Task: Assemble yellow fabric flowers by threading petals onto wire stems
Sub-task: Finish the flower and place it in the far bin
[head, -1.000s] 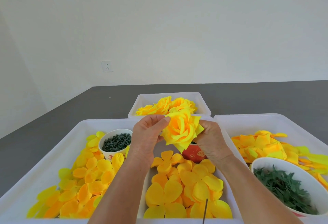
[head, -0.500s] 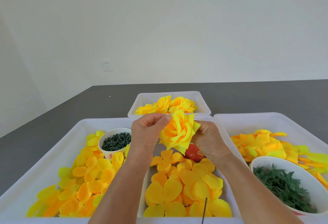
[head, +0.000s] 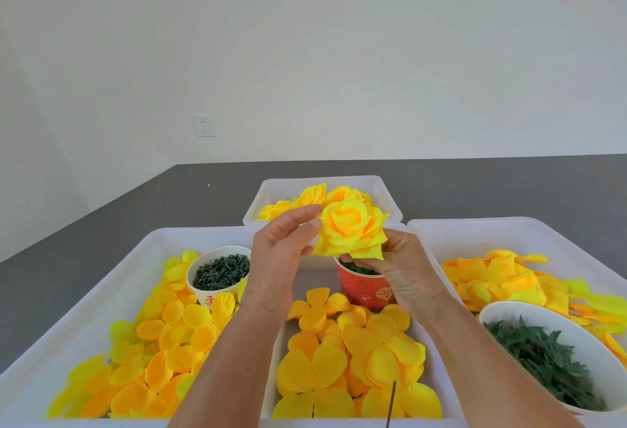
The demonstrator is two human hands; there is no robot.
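Here the yellow fabric rose (head: 351,232) is held in the air above the trays, at 12 o'clock from the red paper cup (head: 366,288). The left hand (head: 281,251) pinches its outer petal edge at 9 o'clock with thumb and forefinger. The right hand (head: 403,271) grips it from underneath, fingers curled; the stem is hidden there.

Judgement: very light, soft, easily creased. Best hold is the base, with petal edges taken only lightly.

Containers:
- Far white bin (head: 383,190), 12 o'clock: finished roses.
- Left tray (head: 112,278): loose petals, plus a white cup (head: 217,278) of small dark green pieces.
- Centre tray (head: 271,353): four-lobed petal layers (head: 315,370); the red cup holds green bits.
- Right tray (head: 509,227): more petals and a white bowl (head: 529,312) of green leaves.
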